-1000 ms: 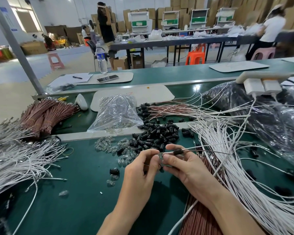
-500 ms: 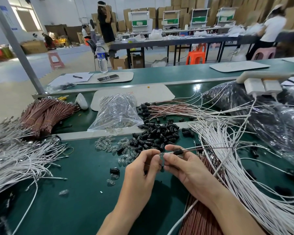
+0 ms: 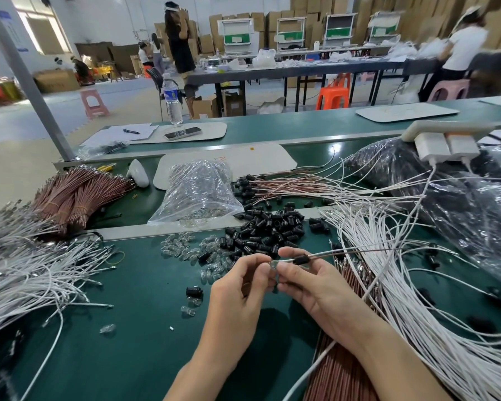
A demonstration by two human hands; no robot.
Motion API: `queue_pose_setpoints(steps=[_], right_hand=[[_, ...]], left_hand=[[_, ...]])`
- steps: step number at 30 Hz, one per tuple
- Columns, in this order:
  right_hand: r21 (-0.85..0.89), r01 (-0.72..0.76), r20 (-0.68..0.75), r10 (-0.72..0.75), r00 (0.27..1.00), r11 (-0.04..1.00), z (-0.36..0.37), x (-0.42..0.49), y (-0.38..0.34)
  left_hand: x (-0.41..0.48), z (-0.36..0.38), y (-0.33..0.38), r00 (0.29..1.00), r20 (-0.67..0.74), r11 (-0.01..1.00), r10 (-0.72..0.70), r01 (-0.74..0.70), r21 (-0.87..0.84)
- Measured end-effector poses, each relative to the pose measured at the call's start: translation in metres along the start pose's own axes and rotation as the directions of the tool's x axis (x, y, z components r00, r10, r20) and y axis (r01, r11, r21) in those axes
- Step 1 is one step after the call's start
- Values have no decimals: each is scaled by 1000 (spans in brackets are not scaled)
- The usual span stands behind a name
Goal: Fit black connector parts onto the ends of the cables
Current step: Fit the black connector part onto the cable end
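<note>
My left hand (image 3: 239, 280) and my right hand (image 3: 310, 282) meet over the green bench. Between their fingertips they pinch a small clear bulb (image 3: 273, 265) at the end of a pair of thin cables (image 3: 359, 251) that run off to the right. A black connector (image 3: 300, 259) is threaded on those cables, just right of my right thumb. A pile of loose black connectors (image 3: 268, 230) lies right behind my hands. White cables (image 3: 394, 285) fan out to the right.
Clear bulbs (image 3: 182, 247) lie scattered left of the black pile, with a clear bag of bulbs (image 3: 198, 189) behind. More white cables (image 3: 26, 270) and a brown cable bundle (image 3: 75, 192) lie left. Black bags (image 3: 460, 198) fill the right. Brown cables (image 3: 330, 371) lie under my right forearm.
My hands have stayed in the same spot, still pinching the bulb and cable end. The black connector sits at about the same place on the cables.
</note>
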State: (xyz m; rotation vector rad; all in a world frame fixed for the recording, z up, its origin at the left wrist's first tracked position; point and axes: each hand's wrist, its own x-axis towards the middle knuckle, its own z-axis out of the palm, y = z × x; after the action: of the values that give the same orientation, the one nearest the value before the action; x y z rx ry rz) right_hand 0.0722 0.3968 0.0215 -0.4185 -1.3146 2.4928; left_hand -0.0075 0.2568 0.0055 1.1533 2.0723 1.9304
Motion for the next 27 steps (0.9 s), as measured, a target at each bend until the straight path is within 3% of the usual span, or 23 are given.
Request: queue_pose_setpoints(steps=[17, 27], right_hand=[[12, -15, -1, 15, 1000, 1000, -2, 0, 2], [-38, -25, 11, 25, 1000, 999, -1, -2, 0]], left_hand=[[-1, -1, -3, 999, 23, 994, 43, -45, 98], [-2, -1, 0, 998, -7, 995, 67, -66, 73]])
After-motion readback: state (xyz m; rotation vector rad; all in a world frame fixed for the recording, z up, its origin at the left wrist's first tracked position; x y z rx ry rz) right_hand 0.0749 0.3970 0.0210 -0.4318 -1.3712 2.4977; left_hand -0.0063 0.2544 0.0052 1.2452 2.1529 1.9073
